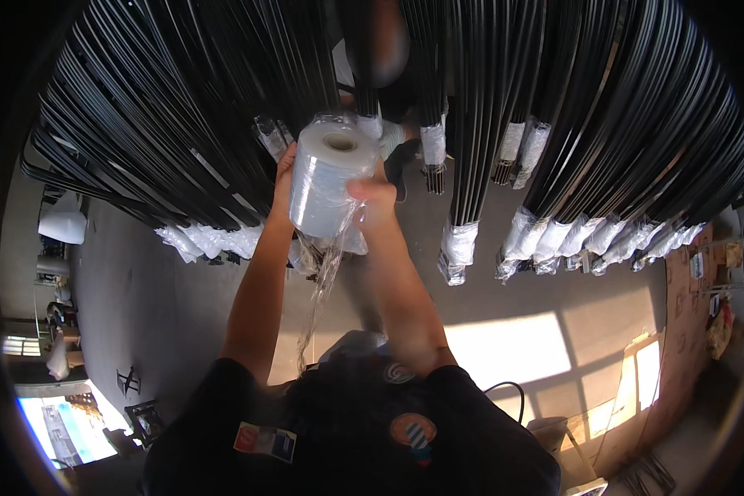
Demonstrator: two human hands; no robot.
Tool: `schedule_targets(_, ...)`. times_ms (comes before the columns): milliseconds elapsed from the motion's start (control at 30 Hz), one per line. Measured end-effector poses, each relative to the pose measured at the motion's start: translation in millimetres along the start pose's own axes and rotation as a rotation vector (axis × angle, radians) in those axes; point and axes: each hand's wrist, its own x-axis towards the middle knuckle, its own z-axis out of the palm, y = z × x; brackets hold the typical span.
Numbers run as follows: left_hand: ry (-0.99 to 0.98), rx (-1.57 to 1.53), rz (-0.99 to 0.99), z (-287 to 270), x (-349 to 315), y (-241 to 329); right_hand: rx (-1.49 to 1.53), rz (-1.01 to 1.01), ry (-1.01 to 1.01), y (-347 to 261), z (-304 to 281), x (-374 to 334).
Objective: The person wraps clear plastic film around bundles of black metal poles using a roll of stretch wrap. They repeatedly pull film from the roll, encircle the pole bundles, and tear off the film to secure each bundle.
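A large roll of clear stretch film (321, 188) is held up in front of me, its round core hole facing up and away. My left hand (283, 178) supports the roll's left side, with most of its fingers hidden behind it. My right hand (374, 200) grips the right side, its thumb lying across the film. A loose, twisted strand of film (326, 285) trails from the roll down toward my chest. Just beyond the roll are bundles of long black rods (471, 140), several with ends wrapped in clear film.
More black rods (157, 107) spread across the left, with film-wrapped ends (211, 240). Wrapped bundle ends (554, 236) line the right side. Another person (379, 41) is partly seen beyond the rods, blurred. A chair (566, 455) stands at the lower right, beside sunlit floor (504, 351).
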Motion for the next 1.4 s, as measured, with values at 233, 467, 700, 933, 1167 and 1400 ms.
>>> schedule_targets(233, -0.13, 0.001, -0.054, 28.3, -20.9, -14.7, 0.153, 0.017, 0.057, -11.8, -36.3, -7.1)
schedule_targets(467, 0.061, 0.075, 0.026, 73.4, -16.9, -39.5, 0.129, 0.129, 0.081, -22.0, -107.5, -32.5)
schedule_targets(700, -0.067, 0.322, 0.168, 69.9, -27.5, -47.4, -0.027, -0.06, 0.181, -28.4, -95.1, -70.3)
schedule_targets(933, -0.08, 0.274, 0.143, 83.0, -21.4, -59.5, -1.164, -0.216, 0.502, 6.3, -159.2, -86.7)
schedule_targets(1167, -0.141, -0.099, 0.291, 71.0, -15.9, -85.3, -1.214, -0.441, 0.618, 25.1, -186.3, -64.5)
schedule_targets(1400, -0.202, -0.193, 0.231, 73.4, -28.0, -101.5, -1.354, -0.511, 0.703, 24.6, -202.2, -25.5)
